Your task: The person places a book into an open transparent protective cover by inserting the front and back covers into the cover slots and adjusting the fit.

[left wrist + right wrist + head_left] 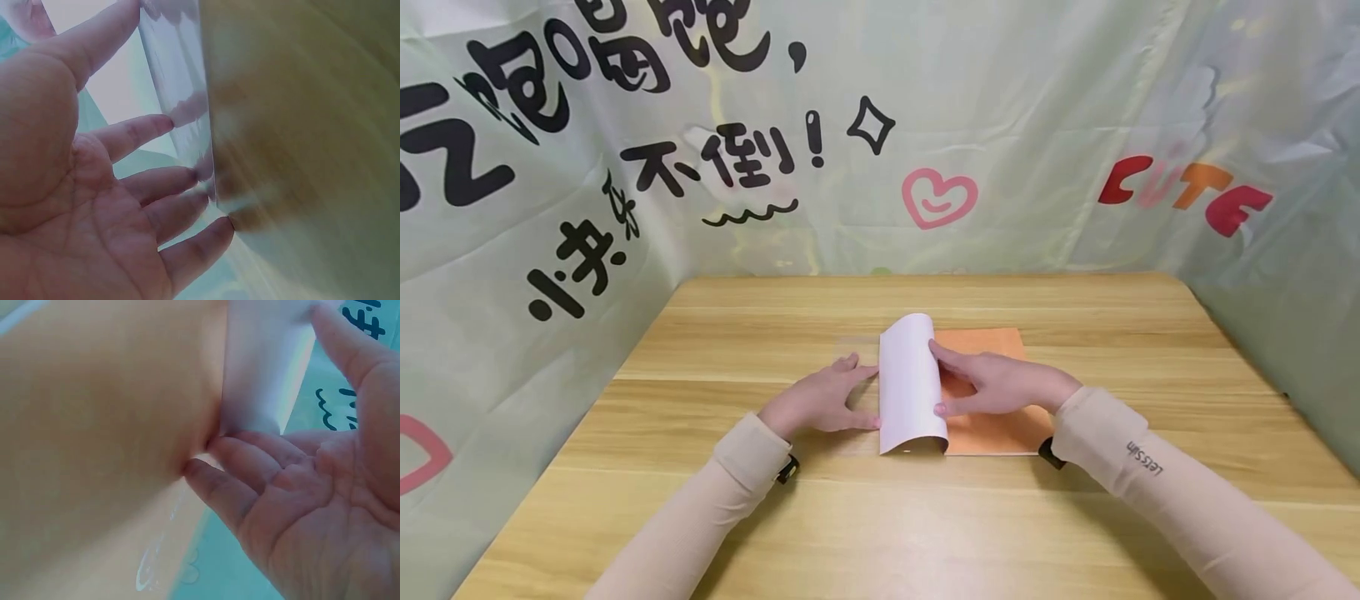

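On the table lies a thin booklet with an orange face [992, 433]. A white leaf [912, 383] of it is bent over to the left in a curve. From under its left side a clear plastic film [857, 446] seems to stick out, faint against the wood. My left hand [822, 398] has its thumb and fingers spread along the leaf's left edge; the left wrist view shows the fingertips touching a glossy strip [184, 81]. My right hand [1000, 383] touches the leaf's right side with spread thumb and fingers, some fingertips on the orange face.
The wooden table [925, 525] reaches out around the booklet on all sides. Behind and beside it hangs a pale green cloth [1037, 108] printed with black writing, a pink heart and coloured letters. Dark wrist devices [787, 469] show under the sleeves.
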Tool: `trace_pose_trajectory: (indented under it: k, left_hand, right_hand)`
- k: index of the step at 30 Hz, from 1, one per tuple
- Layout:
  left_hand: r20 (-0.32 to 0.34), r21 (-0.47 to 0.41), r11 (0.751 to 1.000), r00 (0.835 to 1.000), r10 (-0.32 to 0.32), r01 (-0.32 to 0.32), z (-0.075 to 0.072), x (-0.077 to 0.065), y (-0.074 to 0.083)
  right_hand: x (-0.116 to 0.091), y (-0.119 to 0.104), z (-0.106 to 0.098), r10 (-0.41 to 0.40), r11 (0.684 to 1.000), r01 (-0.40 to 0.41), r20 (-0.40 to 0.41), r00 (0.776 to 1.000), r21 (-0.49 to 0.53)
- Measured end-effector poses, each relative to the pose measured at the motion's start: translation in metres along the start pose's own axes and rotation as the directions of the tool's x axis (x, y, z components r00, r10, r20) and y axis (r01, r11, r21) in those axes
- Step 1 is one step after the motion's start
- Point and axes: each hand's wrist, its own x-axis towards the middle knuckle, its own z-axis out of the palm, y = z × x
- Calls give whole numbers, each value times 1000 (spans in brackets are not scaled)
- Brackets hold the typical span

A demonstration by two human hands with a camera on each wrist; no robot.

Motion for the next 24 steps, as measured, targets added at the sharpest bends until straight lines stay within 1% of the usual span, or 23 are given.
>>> trace_pose_trajectory:
  k: [2, 5, 11, 19, 24]
  left_hand:
    - [-2, -6, 1000, 1000, -10, 10, 1, -1, 0]
    - [-3, -10, 1000, 1000, -22, 22, 2, -1, -2]
    - [10, 11, 999, 999, -36, 35, 3, 1, -9]
    - [11, -1, 1000, 1000, 11, -11, 2, 3, -15]
    - [10, -10, 1000, 1000, 24, -24, 3, 3, -18]
  right_hand:
    - [-2, 0, -2, 14, 1000, -14, 16, 1000, -9]
    - [-2, 1, -2, 6, 1000, -6, 27, 1000, -10]
    - [0, 4, 0, -20, 999, 20, 11, 1000, -27]
    - [2, 4, 2, -18, 998, 18, -2, 1000, -67]
    - [3, 2, 3, -9, 998, 8, -13, 1000, -62]
